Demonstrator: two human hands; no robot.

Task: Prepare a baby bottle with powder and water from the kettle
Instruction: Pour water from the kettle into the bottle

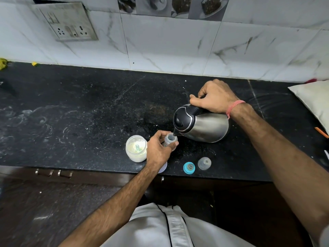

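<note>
My right hand grips the black handle of a steel kettle, which is tipped to the left with its spout over the open mouth of a small clear baby bottle. My left hand holds that bottle upright on the black counter. Just left of it stands an open jar of white powder with a greenish scoop inside. The blue nipple ring and the clear bottle cap lie near the counter's front edge, to the right of the bottle.
A marble-tiled wall with a socket plate runs behind the counter. A pale cushion-like thing lies at the far right with an orange pencil beside it. Cabinet handles sit below the counter's edge. A white lid peeks from under my left wrist.
</note>
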